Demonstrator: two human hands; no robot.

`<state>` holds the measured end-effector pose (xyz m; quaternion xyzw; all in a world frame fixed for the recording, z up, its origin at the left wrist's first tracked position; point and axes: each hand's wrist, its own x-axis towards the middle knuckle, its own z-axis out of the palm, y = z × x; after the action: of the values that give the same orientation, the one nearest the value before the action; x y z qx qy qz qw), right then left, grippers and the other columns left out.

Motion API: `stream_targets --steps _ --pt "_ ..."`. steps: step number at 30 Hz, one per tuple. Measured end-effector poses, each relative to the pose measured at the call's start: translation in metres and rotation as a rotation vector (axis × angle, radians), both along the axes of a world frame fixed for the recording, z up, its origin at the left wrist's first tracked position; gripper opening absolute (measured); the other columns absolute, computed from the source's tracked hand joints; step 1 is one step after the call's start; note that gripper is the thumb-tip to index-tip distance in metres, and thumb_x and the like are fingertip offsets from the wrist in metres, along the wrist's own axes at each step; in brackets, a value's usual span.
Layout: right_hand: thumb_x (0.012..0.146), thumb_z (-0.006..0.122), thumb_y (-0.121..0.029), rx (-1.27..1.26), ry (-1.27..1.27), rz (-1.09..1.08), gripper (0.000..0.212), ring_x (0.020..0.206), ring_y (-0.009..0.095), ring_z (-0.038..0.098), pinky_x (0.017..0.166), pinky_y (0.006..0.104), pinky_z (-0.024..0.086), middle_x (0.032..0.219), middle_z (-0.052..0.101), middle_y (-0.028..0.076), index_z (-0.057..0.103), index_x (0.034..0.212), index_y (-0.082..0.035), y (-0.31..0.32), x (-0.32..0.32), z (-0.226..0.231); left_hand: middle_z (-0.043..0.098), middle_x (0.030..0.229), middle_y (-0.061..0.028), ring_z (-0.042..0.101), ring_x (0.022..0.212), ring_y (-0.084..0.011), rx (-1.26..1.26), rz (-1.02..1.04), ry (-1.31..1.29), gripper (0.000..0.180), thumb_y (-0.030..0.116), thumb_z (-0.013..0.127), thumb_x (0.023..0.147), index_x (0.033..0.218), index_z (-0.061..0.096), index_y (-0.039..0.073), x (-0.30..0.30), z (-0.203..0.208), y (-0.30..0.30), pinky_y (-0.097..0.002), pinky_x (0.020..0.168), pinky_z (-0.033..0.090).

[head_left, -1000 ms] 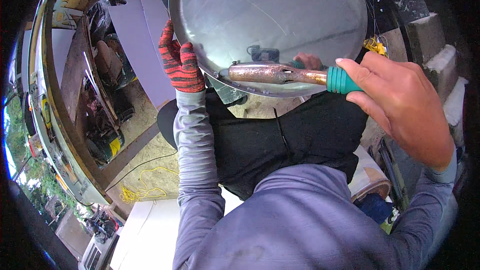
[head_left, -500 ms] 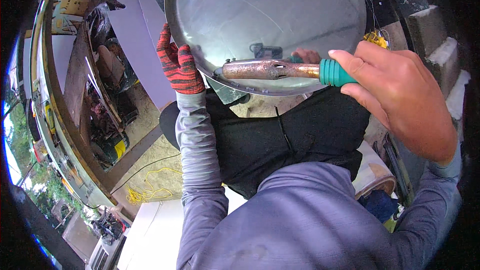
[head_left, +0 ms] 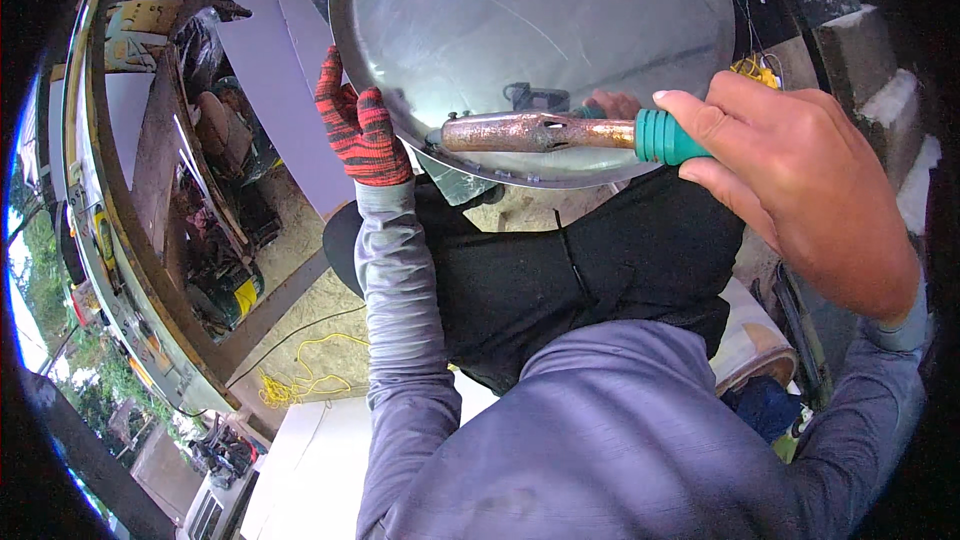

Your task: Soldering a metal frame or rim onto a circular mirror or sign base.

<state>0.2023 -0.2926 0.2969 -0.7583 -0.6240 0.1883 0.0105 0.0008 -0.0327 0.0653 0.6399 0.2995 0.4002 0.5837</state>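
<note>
Grasping green-handled tool [head_left: 540, 133]: right fingers [head_left: 702, 124]; left fingers [head_left: 374, 122] at pan [head_left: 460, 35] edge, grip unclear; open pan face beyond.

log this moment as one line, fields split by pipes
left hand: gloved, holding round metal tray at rim | right hand: bare, gripping teal-handled tool | tool tip: at tray's near-left edge, contact unclear

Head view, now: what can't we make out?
All in the head view:
Metal pan: far rim, cut off by the picture's top edge.
Left hand: any contact under the pan, hidden by the pan.
Right hand: some fingers, hidden by the hand itself.
Copper-coloured tool: tip contact, too small and dark to tell.
</note>
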Motion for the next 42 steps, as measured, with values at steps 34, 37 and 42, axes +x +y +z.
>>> stream_targets --steps 34,37,42 --pt "0.099 0.070 -0.029 0.599 0.115 -1.021 0.042 0.063 0.003 0.050 0.054 0.0211 0.040 0.085 0.069 -0.001 0.068 0.133 -0.004 -0.128 0.107 0.017 0.049 0.152 -0.0157 0.052 0.133 -0.0266 0.183 -0.017 0.077 0.057 0.023 0.052 0.101 0.154 0.040 0.003 -0.011 -0.015 0.008 -0.0402 0.112 0.040" --pt "0.099 0.070 -0.030 0.715 0.014 -1.129 0.041 0.062 0.003 0.051 0.052 0.0213 0.041 0.084 0.069 0.000 0.069 0.130 -0.003 -0.146 0.141 0.014 0.048 0.153 -0.0168 0.050 0.134 -0.0271 0.037 -0.033 0.009 0.061 0.029 0.057 0.101 0.153 0.040 0.003 -0.008 -0.016 0.009 -0.0402 0.112 0.040" --pt "0.099 0.069 -0.031 0.758 0.030 -1.229 0.038 0.061 0.005 0.055 0.053 0.0224 0.044 0.085 0.071 0.002 0.071 0.123 -0.002 -0.167 0.216 -0.020 0.048 0.152 -0.0164 0.050 0.134 -0.0269 0.010 -0.067 -0.009 0.063 0.030 0.061 0.101 0.153 0.039 0.003 -0.011 -0.022 0.014 -0.0403 0.112 0.040"
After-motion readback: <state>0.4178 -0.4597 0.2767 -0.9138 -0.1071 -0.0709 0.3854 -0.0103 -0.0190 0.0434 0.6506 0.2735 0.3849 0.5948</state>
